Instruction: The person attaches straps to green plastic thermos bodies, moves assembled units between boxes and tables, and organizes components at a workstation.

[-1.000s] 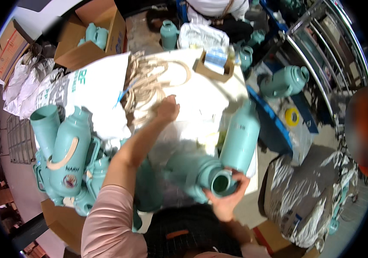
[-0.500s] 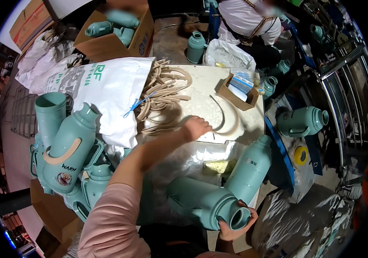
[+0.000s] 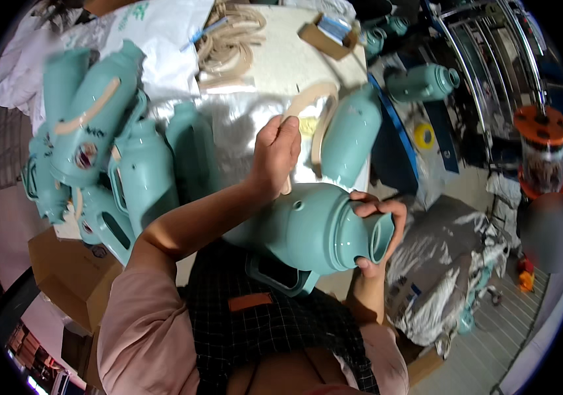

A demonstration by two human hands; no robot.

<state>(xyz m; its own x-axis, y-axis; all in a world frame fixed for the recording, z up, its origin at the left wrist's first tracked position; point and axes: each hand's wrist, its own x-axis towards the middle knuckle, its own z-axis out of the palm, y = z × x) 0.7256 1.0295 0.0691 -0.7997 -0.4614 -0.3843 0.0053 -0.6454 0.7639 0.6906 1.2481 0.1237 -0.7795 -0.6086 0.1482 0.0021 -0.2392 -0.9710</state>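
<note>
The left hand [image 3: 277, 153] is pinching a strap [image 3: 308, 97], fingers pressed together; below them, the flask [image 3: 308, 224] is lying sideways, the right hand [image 3: 385, 227] cupping its neck [image 3: 359, 232] with half-curled fingers, apparently steadying it.

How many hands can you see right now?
2. The left hand, near the middle, grips a beige strip; the right hand, lower and further right, is around the mouth end of a teal flask. Any others may be hidden.
</note>
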